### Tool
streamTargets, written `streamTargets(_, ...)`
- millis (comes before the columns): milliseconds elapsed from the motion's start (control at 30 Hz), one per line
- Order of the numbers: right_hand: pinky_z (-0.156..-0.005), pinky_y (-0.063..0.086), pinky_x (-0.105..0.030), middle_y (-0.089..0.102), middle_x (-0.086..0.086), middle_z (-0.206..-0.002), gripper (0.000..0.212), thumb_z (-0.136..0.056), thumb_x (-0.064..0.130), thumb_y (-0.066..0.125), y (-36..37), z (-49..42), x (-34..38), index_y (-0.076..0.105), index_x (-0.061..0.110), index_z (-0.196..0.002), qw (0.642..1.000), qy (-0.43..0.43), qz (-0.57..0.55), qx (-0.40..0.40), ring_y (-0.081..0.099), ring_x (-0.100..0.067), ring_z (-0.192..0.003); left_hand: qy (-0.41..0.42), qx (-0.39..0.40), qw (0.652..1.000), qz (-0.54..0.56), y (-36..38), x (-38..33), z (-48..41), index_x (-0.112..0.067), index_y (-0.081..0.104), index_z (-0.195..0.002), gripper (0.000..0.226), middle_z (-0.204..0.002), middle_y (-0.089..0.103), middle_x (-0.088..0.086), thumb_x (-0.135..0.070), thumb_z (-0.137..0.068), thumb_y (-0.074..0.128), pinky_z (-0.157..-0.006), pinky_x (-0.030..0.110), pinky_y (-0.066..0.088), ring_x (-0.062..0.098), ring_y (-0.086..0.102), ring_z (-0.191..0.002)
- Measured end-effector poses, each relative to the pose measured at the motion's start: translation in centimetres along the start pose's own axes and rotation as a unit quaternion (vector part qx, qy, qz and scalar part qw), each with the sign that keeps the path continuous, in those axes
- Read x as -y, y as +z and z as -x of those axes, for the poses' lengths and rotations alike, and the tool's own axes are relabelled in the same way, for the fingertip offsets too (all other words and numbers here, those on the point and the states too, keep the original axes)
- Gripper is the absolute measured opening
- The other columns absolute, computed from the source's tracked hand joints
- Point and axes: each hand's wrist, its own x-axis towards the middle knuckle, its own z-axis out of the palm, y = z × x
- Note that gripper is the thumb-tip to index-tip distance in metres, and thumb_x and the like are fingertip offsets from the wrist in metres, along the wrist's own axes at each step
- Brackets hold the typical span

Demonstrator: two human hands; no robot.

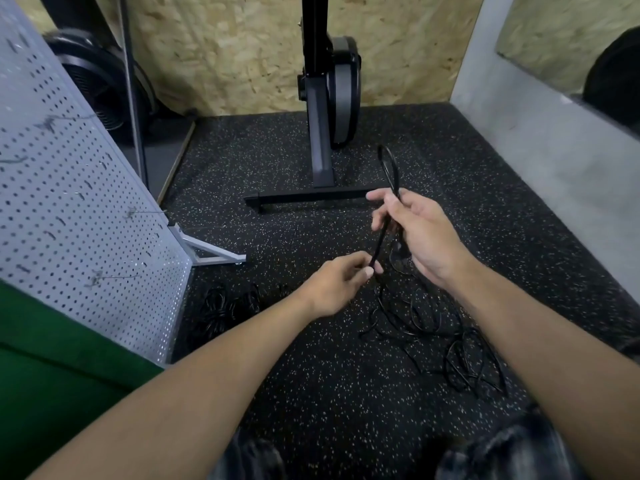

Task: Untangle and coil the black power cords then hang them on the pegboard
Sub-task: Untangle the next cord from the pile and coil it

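Smooth black rubbery cord [381, 233], speckled matt rubber floor [311, 358], perforated grey metal pegboard [69, 209] — rough chipboard wall [225, 53]

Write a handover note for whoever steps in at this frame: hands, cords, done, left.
Right hand grips a loop of one black cord; left hand pinches it lower down.
Tangled cords lie on the floor below; another bundle lies by the pegboard.
Done: nothing visibly hung.
Left: finish this coil, untangle the rest, hang all.
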Motion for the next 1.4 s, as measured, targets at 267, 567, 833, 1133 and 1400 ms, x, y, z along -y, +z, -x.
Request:
streamTargets(267, -0.049, 0.032, -0.022, 0.041, 0.004, -0.068, 0.027, -0.113, 0.016, 0.040, -1.0, -0.6, 1.5, 0.059, 0.002, -0.126, 0.986, 0.037, -0.159, 0.019, 0.029, -0.008, -0.053, -0.004, 0.054, 0.988, -0.147, -0.1, 2.1, -0.3, -0.026, 0.064, -0.104, 0.015, -0.089, 0.070, 0.002, -0.037, -0.108, 0.054, -0.078, 0.042, 0.053, 0.020, 0.063, -0.077)
streamTargets(567, -0.050, 0.041, -0.023, 0.045, 0.005, -0.072, 0.026, -0.113, 0.028, 0.039, -3.2, -0.7, -1.1, 0.052, 0.025, -0.136, 0.982, 0.096, 0.162, 0.001, 0.038, -0.008, -0.056, 0.041, -0.034, 0.979, -0.198, -4.9, 2.1, -0.2, -0.011, 0.068, -0.094, 0.052, -0.084, 0.058, -0.006, -0.061, -0.094, 0.052, -0.065, 0.018, 0.039, 0.003, 0.053, -0.071)
streamTargets(833, -0.070, 0.042, -0.038, 0.062, 0.008, -0.086, 0.018, -0.101, 0.043, 0.053, -2.3, -0.2, -1.4, 0.058, 0.039, -0.118, 0.953, 0.117, 0.267, 0.080, 0.052, -0.011, -0.066, 0.149, -0.151, 0.961, -0.178, -4.1, -1.2, -0.6, -0.015, 0.068, -0.089, 0.031, -0.087, 0.056, -0.008, -0.045, -0.089, 0.077, -0.068, 0.011, 0.036, 0.002, 0.051, -0.077)
streamTargets(1133, -0.064, 0.041, -0.028, 0.062, 0.010, -0.087, 0.027, -0.097, 0.051, 0.065, -0.9, 0.3, -1.2, 0.055, 0.028, -0.109, 0.885, 0.063, 0.406, 0.221, 0.057, -0.006, -0.071, 0.196, -0.271, 0.932, -0.138, -3.4, -4.5, 0.3, -0.014, 0.061, -0.098, 0.044, -0.095, 0.059, -0.007, -0.047, -0.082, 0.086, -0.078, 0.025, 0.051, 0.005, 0.057, -0.087)
streamTargets(1400, -0.075, 0.058, -0.033, 0.074, 0.005, -0.079, 0.019, -0.106, 0.038, 0.057, -2.1, 0.5, -0.8, 0.064, 0.024, -0.094, 0.871, 0.026, 0.415, 0.260, 0.071, -0.010, -0.071, 0.181, -0.166, 0.960, -0.137, -4.9, -3.3, 0.1, -0.022, 0.082, -0.112, 0.020, -0.106, 0.079, -0.010, -0.030, -0.095, 0.077, -0.092, 0.027, 0.054, 0.000, 0.069, -0.099)
